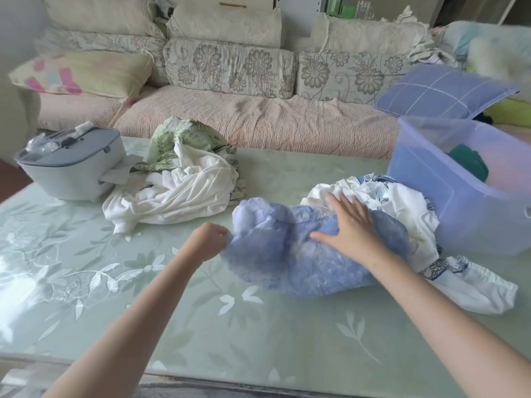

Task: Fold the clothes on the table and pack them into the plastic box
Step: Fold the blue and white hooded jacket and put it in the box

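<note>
On the pale green glass table [201, 326], the left hand [208, 242] is pinching the crumpled blue gauzy garment [287, 254] while the right hand [355, 228] is pressing flat, fingers spread. A white-and-blue printed garment [402, 205] is lying between it and the translucent blue plastic box [459, 202]; a white knit pile [178, 193] is sitting beside a grey appliance [71, 165].

Head camera (wide-angle) looks forward-down, close over table [172, 311], sofa [258, 122] beyond.
</note>
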{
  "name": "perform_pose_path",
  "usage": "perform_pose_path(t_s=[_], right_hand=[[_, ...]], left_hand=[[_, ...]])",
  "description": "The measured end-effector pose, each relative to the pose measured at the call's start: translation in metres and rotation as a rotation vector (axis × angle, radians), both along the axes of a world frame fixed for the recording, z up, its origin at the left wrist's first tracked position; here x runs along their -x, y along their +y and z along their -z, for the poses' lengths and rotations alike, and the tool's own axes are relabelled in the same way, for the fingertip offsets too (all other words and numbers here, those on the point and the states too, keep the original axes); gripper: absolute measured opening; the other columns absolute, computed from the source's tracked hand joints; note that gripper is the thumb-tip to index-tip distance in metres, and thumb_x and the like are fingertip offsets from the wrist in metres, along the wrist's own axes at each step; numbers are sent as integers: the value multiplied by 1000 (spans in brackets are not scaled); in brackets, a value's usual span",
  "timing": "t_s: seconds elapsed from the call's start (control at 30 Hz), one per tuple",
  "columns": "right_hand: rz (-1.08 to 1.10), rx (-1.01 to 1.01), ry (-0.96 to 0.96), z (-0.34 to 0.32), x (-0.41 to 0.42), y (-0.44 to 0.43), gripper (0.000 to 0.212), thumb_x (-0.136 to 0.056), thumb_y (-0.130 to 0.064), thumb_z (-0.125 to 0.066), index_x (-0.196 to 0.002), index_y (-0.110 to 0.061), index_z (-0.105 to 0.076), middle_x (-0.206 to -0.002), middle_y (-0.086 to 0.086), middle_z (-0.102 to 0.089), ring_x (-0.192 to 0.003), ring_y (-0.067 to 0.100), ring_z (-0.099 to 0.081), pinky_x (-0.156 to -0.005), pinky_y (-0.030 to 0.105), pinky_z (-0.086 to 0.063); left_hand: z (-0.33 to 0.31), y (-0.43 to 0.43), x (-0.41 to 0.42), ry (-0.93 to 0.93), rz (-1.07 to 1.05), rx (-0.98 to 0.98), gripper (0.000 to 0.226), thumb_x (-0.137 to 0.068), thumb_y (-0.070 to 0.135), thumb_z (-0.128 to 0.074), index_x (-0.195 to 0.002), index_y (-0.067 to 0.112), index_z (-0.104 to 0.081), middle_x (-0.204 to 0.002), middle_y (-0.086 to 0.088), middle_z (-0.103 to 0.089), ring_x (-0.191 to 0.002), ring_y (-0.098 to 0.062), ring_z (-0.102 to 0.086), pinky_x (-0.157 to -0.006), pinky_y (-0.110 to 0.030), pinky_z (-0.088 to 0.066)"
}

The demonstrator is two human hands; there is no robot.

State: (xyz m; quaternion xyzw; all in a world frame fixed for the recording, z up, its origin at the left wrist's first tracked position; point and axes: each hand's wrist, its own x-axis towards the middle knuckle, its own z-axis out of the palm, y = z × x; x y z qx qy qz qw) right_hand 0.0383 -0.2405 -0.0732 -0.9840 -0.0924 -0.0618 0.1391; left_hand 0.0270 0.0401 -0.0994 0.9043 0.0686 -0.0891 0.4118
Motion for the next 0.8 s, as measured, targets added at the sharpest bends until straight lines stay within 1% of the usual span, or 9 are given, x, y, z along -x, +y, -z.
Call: perform_pose_path(t_s=[0.07, 0.13, 0.27, 0.4, 0.5, 0.57, 0.67, 0.73, 0.8], right_hand=[[69, 43, 163, 3, 4, -2, 76, -77, -57, -67, -140, -24, -43, -133, 6, -56, -128, 27, -44, -102, 32, -30], [-70, -26, 39, 12, 22, 8, 43, -74, -45, -76, -110, -24, -66, -102, 1, -69, -103, 26, -59, -82, 29, -40], [-361, -57, -137, 35, 61, 35, 22, -60, -36, -73, -72, -22, -61, -76, -7, -61, -71, 23, -61, -64, 29, -46], [-290, -157, 249, 18, 70, 39, 45, -75, -68, -58, -82, -25, -67, -88, -7, -68, -82, 13, -64, -76, 35, -51], [-54, -596, 58, -15, 40, 16, 26, -89, -49, -54, -82, -28, -68, -76, -4, -72, -71, 14, -69, -76, 39, -55], [8, -483, -22, -25, 16, 0, 17, -88, -37, -63, -102, -30, -67, -98, -10, -71, -93, 11, -67, -87, 36, -52], [-39, -127, 237, -11, -5, -6, 63, -82, -34, -71, -138, -34, -45, -146, -3, -42, -137, 21, -34, -112, 38, -27], [-99, -47, 341, -7, -5, 4, 78, -78, -44, -73, -145, -37, -34, -144, 4, -43, -133, 23, -35, -111, 36, -25], [-154, -31, 424, -6, 0, 11, 79, -74, -50, -74, -143, -35, -37, -114, -3, -58, -111, 12, -42, -103, 30, -31]], left_hand=[[2, 15, -1, 94, 49, -135, 20, -76, 11, -55, -57, 12, -54, -57, -1, -45, -61, -20, -33, -57, -27, -28], [3, 25, -7, 117, 34, -220, 18, -81, 1, -51, -81, 1, -69, -77, -10, -59, -72, -24, -48, -66, -29, -37], [-12, 11, -15, -250, -102, -84, 35, -94, 12, -52, -129, 9, -55, -128, -14, -58, -116, -29, -55, -94, -34, -42], [-21, -28, -9, -195, 221, -62, 46, -89, 39, -59, -132, 23, -53, -121, 1, -63, -113, -21, -58, -103, -34, -38], [-11, -34, -6, -64, 221, -337, 51, -83, 57, -59, -130, 36, -52, -116, 5, -65, -118, -19, -53, -113, -50, -18], [-6, -35, -2, -40, 209, -430, 56, -77, 66, -59, -126, 39, -56, -115, 4, -65, -118, -17, -52, -115, -54, -5], [-5, -39, 2, -37, 267, -447, 46, -75, 62, -65, -115, 38, -64, -108, 6, -66, -116, -15, -53, -115, -55, 3], [-5, -41, 2, -49, 275, -446, 44, -74, 57, -69, -115, 39, -64, -108, 9, -66, -122, -17, -46, -115, -55, 2], [-1, -44, 2, -83, 281, -473, 35, -75, 54, -70, -107, 39, -66, -117, 7, -59, -128, -21, -34, -115, -55, 3]])
